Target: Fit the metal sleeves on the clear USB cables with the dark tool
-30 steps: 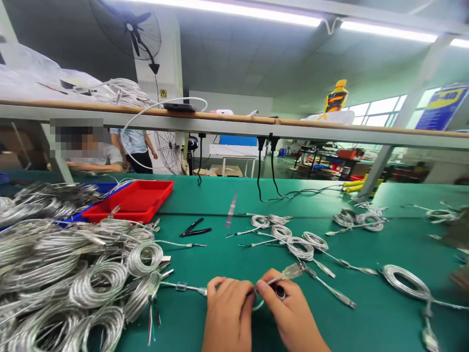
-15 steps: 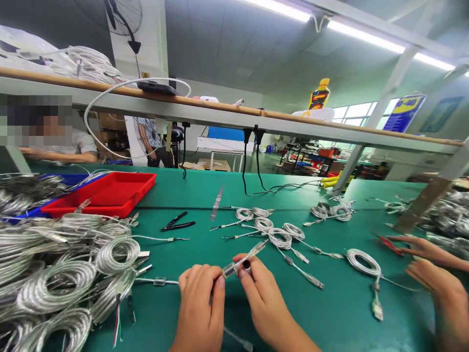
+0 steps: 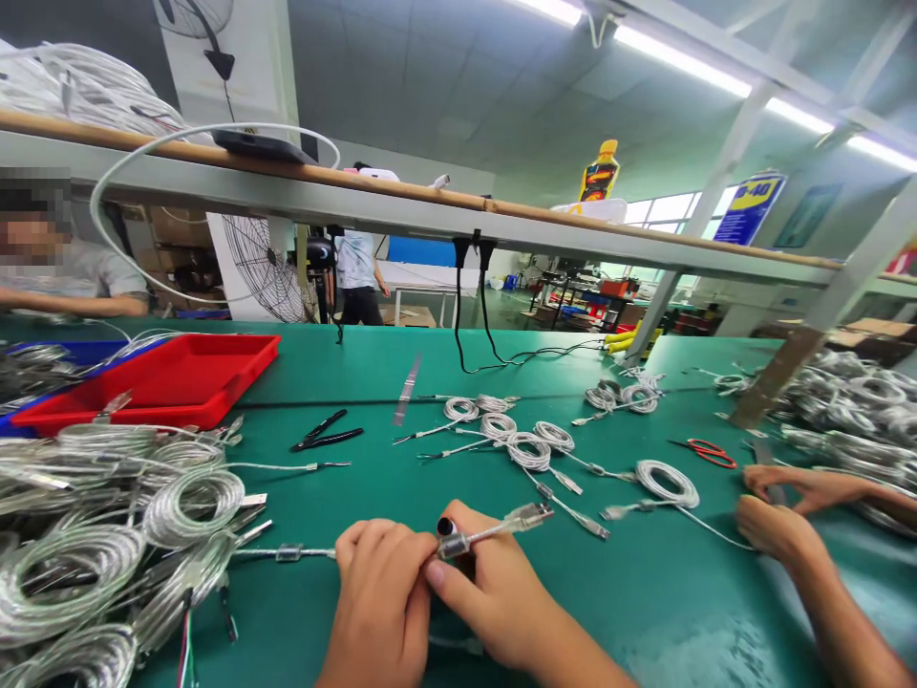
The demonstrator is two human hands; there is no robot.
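A clear-jacketed USB cable runs between my hands, its plug (image 3: 531,517) pointing right and its grey cylindrical bead (image 3: 453,545) just beyond my fingertips. My left hand (image 3: 383,597) is closed on the cable beside the bead. My right hand (image 3: 498,597) is closed too, thumb against the left fingertips, below the cable. A small cylinder with a dark round end (image 3: 445,526) pokes out of its grip; most of it is hidden. To the left another cable with a bead (image 3: 288,552) leads from the pile toward my left hand.
Coiled cables (image 3: 64,573) heap up at left, beside a red tray (image 3: 179,382). Black-handled cutters (image 3: 326,432) and several coiled cables (image 3: 530,449) lie ahead. At right, a co-worker's hands (image 3: 780,521) work near red-handled scissors (image 3: 706,452). A shelf (image 3: 401,205) spans above.
The cable's plug end has swung down to the right, nearer level. The co-worker has let go of the red-handled tool and holds a flat dark piece. A walking person appears behind.
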